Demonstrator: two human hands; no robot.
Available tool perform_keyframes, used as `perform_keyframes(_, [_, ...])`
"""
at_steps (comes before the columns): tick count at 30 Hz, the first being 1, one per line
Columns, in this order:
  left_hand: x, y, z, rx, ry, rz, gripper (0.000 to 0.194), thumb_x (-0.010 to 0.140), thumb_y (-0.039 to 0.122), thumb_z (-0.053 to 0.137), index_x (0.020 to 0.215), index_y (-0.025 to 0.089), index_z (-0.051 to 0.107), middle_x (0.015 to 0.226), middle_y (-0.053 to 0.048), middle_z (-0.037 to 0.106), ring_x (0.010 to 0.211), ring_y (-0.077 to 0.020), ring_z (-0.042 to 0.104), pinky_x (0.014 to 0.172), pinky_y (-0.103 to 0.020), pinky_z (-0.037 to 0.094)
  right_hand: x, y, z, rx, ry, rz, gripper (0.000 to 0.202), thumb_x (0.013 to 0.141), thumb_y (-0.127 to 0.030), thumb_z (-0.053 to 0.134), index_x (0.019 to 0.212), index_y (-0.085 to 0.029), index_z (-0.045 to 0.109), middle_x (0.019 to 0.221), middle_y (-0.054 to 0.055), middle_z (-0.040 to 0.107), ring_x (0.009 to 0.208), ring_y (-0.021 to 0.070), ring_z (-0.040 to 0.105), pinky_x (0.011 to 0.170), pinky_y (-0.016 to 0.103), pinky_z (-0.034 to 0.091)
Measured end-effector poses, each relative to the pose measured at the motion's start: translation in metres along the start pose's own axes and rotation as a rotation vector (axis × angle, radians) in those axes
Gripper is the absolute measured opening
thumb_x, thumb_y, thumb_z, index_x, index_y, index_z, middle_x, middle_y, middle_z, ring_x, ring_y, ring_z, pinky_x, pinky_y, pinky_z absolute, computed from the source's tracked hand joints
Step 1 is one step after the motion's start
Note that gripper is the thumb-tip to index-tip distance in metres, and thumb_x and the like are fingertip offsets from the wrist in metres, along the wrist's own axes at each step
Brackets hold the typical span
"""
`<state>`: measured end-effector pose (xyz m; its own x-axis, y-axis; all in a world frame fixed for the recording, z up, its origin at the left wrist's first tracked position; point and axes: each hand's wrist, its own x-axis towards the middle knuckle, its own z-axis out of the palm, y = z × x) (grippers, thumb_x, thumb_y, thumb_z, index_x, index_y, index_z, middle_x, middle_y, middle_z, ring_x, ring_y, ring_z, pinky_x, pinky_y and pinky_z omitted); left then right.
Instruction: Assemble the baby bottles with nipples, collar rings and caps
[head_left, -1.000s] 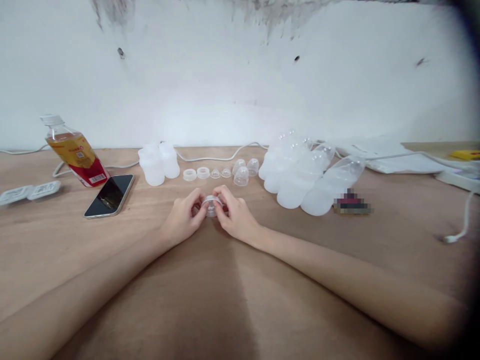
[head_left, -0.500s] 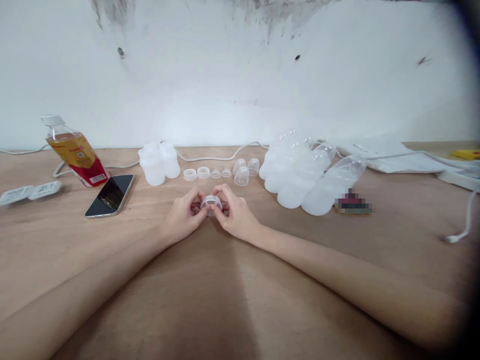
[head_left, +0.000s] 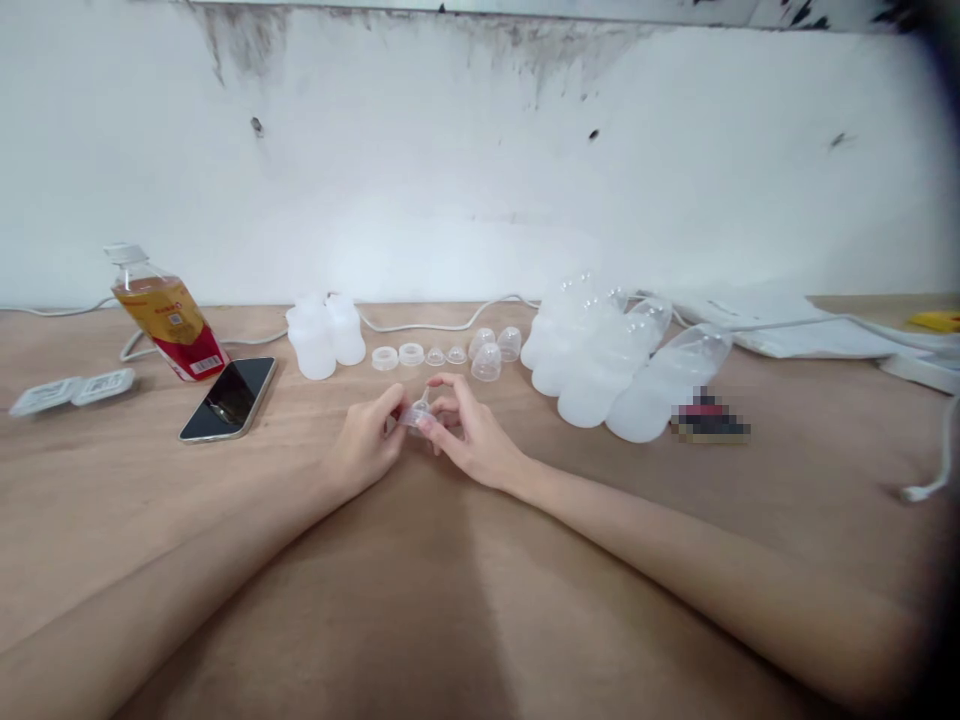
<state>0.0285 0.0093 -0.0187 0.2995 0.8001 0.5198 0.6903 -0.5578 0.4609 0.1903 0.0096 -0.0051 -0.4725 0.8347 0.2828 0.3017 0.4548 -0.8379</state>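
Table point(head_left: 420, 600): ring point(head_left: 413, 415) between left hand point(head_left: 368, 437), right hand point(head_left: 475, 437).

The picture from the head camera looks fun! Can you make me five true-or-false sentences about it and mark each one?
1. The left hand and right hand both touch a small clear piece. True.
2. The phone stands on its end. False: the phone lies flat on the table.
3. Two whitish rings sit side by side. True.
4. The drink bottle has no cap. False: a white cap is on top.
5. A white cable runs behind the rings. True.
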Motion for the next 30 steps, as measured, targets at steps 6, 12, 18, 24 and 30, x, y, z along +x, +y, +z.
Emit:
perform_keyframes(6, [0.003, -0.006, -0.020, 0.123, -0.179, 0.214, 0.020, 0.078, 0.023, 0.047, 0.097, 0.020, 0.044, 0.089, -0.003, 0.059, 0.077, -0.0154, 0.058, 0.064, -0.026, 0.045, 0.006, 0.008, -0.001, 0.352, 0.013, 0.183, 0.059, 0.065, -0.037, 0.063, 0.112, -0.025, 0.029, 0.085, 0.000, 0.051, 0.066, 0.0133, 0.057, 0.036, 0.018, 0.038])
perform_keyframes(12, [0.028, -0.048, -0.058, 0.295, 0.478, 0.052, 0.054, 0.067, 0.036, 0.061, 0.111, 0.013, 0.038, 0.118, -0.017, 0.043, 0.114, -0.0284, 0.040, 0.090, -0.043, 0.037, 0.011, 0.015, -0.002, 0.436, 0.059, 0.152, 0.034, 0.068, -0.036, 0.061, 0.095, -0.020, 0.050, 0.094, 0.005, 0.054, 0.078, 0.0147, 0.056, 0.041, 0.018, 0.043])
perform_keyframes(18, [0.039, -0.086, -0.063, 0.235, 0.387, -0.500, 0.065, 0.055, 0.043, 0.068, 0.105, 0.007, 0.047, 0.105, -0.017, 0.054, 0.098, -0.0309, 0.052, 0.082, -0.043, 0.043, 0.010, 0.014, 0.000, 0.473, 0.058, 0.127, 0.030, 0.062, -0.031, 0.067, 0.084, -0.020, 0.050, 0.103, 0.004, 0.055, 0.082, 0.0154, 0.056, 0.044, 0.019, 0.045])
perform_keyframes(24, [0.030, -0.091, -0.058, 0.109, 0.414, -0.566, 0.041, 0.061, 0.041, 0.063, 0.091, 0.014, 0.054, 0.094, -0.011, 0.062, 0.090, -0.0270, 0.059, 0.080, -0.040, 0.045, 0.010, 0.015, 0.000, 0.562, 0.085, 0.156, 0.031, 0.060, -0.025, 0.069, 0.082, -0.020, 0.048, 0.104, 0.004, 0.055, 0.078, 0.0144, 0.059, 0.055, 0.024, 0.048])
perform_keyframes(30, [0.015, -0.055, -0.047, -0.072, 0.463, -0.204, 0.047, 0.067, 0.038, 0.061, 0.105, 0.017, 0.044, 0.103, -0.009, 0.058, 0.096, -0.0217, 0.057, 0.083, -0.036, 0.046, 0.010, 0.014, -0.003, 0.608, 0.180, 0.185, 0.034, 0.059, -0.027, 0.070, 0.084, -0.021, 0.048, 0.100, 0.004, 0.057, 0.074, 0.0149, 0.060, 0.070, 0.032, 0.047])
